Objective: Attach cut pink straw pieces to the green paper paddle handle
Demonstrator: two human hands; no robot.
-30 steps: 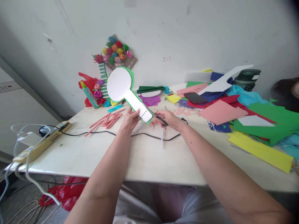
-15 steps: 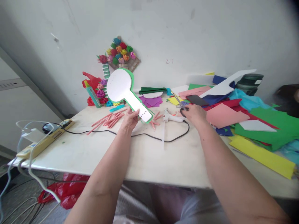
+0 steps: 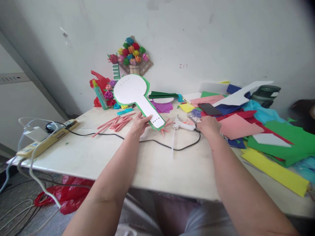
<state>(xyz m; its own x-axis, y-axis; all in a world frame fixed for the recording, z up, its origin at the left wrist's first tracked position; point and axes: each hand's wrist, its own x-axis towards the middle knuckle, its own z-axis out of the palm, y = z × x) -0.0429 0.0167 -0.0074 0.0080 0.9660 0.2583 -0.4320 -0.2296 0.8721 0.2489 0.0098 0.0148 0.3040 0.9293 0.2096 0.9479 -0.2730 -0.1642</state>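
My left hand (image 3: 140, 125) pinches the lower end of a white foam-board cutout (image 3: 145, 105) shaped like a round paddle with a straight handle. Green paper backs it and shows as a rim along its edge. Small dark dots mark both ends of the board. Low over the table on the right, my right hand (image 3: 208, 125) is closed round the handles of scissors (image 3: 191, 118), which it mostly hides; the blades point away to the left. Just left of that hand lies a white glue gun (image 3: 183, 125). Pink rolled paper sticks (image 3: 120, 122) lie left of the cutout.
Coloured paper and a phone (image 3: 210, 109) crowd the right side, with a dark green jar (image 3: 264, 95) behind. Paper flowers (image 3: 133, 52) and a glue bottle (image 3: 100, 96) stand at the back left. A black cord (image 3: 157, 143) crosses the table from the power strip (image 3: 49, 141).
My right hand has lowered the scissors to the tabletop beside the glue gun. The cutout stays in my left hand and has shifted slightly. The camera view has moved a little.
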